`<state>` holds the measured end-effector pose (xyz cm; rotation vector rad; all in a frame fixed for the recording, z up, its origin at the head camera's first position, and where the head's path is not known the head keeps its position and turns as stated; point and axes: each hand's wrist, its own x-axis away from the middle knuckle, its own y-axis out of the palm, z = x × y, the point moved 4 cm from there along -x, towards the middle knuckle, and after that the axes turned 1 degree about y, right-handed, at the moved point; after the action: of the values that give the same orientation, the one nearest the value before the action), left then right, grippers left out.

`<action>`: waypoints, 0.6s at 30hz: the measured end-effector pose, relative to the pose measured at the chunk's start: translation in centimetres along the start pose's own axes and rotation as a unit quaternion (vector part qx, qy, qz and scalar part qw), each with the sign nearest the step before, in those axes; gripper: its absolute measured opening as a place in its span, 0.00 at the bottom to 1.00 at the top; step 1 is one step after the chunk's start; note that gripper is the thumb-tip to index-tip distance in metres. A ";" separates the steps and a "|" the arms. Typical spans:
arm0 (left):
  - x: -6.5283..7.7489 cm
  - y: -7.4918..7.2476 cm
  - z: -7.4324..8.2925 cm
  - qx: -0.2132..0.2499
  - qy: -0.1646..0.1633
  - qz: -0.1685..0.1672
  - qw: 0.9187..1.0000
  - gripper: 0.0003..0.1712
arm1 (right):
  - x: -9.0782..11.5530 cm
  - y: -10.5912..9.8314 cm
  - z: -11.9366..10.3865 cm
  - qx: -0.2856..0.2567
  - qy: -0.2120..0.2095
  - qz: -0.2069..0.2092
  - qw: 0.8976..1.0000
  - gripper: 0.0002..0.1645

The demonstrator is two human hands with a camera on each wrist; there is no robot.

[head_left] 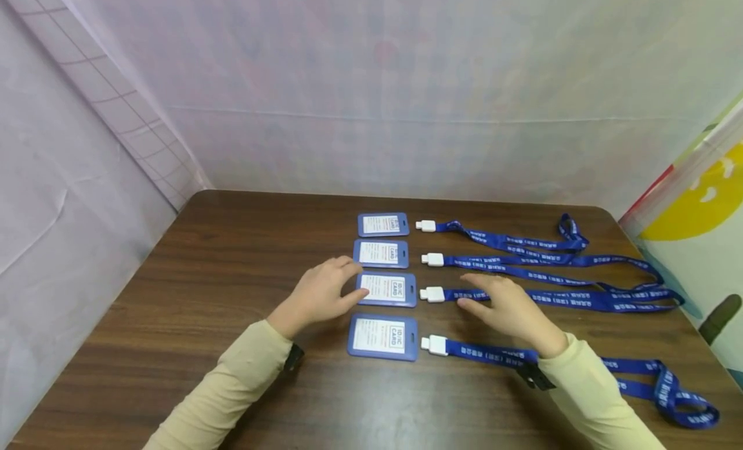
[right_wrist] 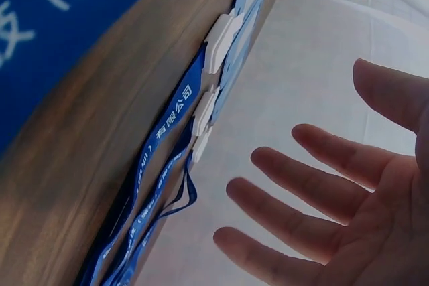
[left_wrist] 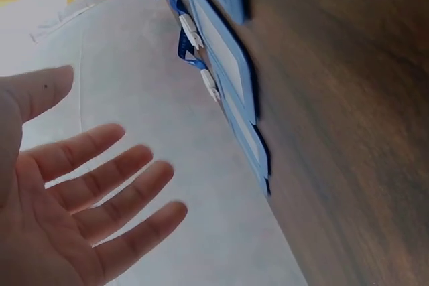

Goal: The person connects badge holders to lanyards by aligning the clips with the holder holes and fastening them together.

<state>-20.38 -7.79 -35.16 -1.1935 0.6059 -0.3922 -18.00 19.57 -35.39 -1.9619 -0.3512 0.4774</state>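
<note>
A column of blue-framed ID card holders [head_left: 371, 337] lies on the brown wooden table [head_left: 191, 269], each with a white printed insert. To the right of each holder lies a blue lanyard [head_left: 493, 354] with a white plastic clip [head_left: 434, 345], apart from the holder's slot. My left hand [head_left: 322, 292] hovers at the left edge of the second-nearest card holder [head_left: 400, 290], holding nothing. Over the second-nearest lanyard [head_left: 586, 300], my right hand [head_left: 513, 311] hovers, also with nothing in it. Both wrist views show relaxed, spread fingers [right_wrist: 288, 212].
White cloth [head_left: 406, 82] hangs behind the table, and another sheet [head_left: 52, 198] stands at the left. A patterned panel with a yellow shape [head_left: 711, 198] borders the right side. The nearest lanyard's looped end [head_left: 691, 408] lies near the table's right edge.
</note>
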 end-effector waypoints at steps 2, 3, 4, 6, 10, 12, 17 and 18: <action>0.1 0.1 0.1 0.008 0.000 -0.009 1.000 0.21 | 0.0 0.0 0.0 -0.008 0.006 0.003 1.000 0.21; 0.1 0.1 0.2 0.012 0.001 -0.014 1.000 0.19 | 0.1 0.0 -0.1 -0.011 0.008 0.006 1.000 0.18; 0.2 0.1 0.2 0.016 0.002 -0.017 1.000 0.18 | 0.1 0.0 -0.1 -0.013 0.009 0.009 1.000 0.17; 0.3 0.1 0.3 0.023 0.002 -0.022 0.999 0.16 | 0.1 0.0 -0.1 -0.016 0.010 0.014 1.000 0.14; 0.5 0.0 0.6 0.038 0.012 -0.030 0.999 0.14 | 0.3 0.0 -0.2 -0.021 0.013 0.016 1.000 0.13; 0.7 0.0 0.8 0.044 0.021 -0.033 0.998 0.14 | 0.4 0.0 -0.3 -0.027 0.012 0.014 0.999 0.12; 1.0 -0.2 1.3 0.048 0.049 -0.026 0.997 0.13 | 0.7 0.0 -0.5 -0.050 -0.003 0.008 0.999 0.11; 1.1 -0.2 1.4 0.048 0.053 -0.024 0.997 0.13 | 0.7 0.0 -0.6 -0.053 -0.005 0.008 0.999 0.11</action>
<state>-18.64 -7.43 -34.84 -1.1028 0.6444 -0.5227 -17.09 19.42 -35.33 -2.0665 -0.3741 0.4881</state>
